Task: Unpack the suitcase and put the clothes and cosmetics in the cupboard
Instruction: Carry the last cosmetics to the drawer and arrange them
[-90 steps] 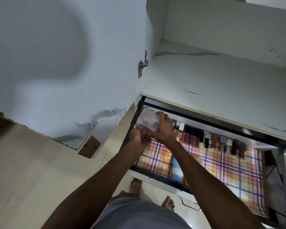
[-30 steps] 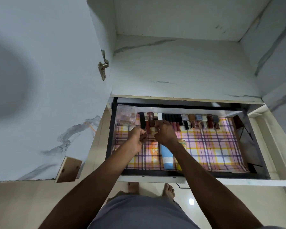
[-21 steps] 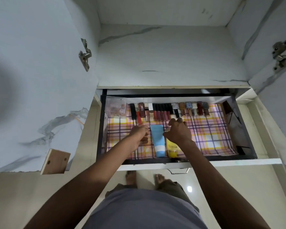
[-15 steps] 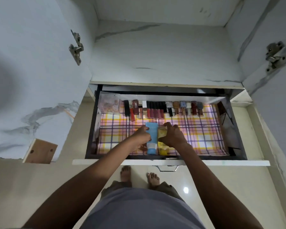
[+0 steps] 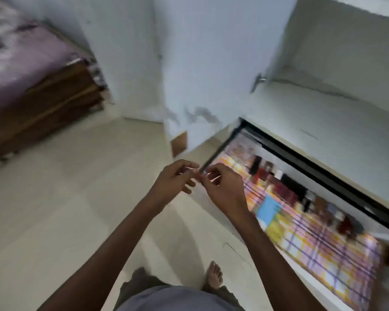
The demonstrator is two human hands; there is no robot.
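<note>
Hands (image 5: 200, 182) together beside open drawer (image 5: 305, 225), blurred.

Far left, a low dark wooden bed frame (image 5: 43, 104) sits on the pale cream tiled floor (image 5: 65, 209), and a purple bedsheet (image 5: 16, 61) lies over the top of it. Behind it rises a plain white wall (image 5: 121, 52), heavily blurred.

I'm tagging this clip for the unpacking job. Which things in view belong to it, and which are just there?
Part of the job:
- open drawer of the cupboard
- row of small cosmetics along its back
- blue tube on the checked liner
- left hand and right hand, fingertips together; too blurred to see anything held

Just there:
- bed
- floor
</note>
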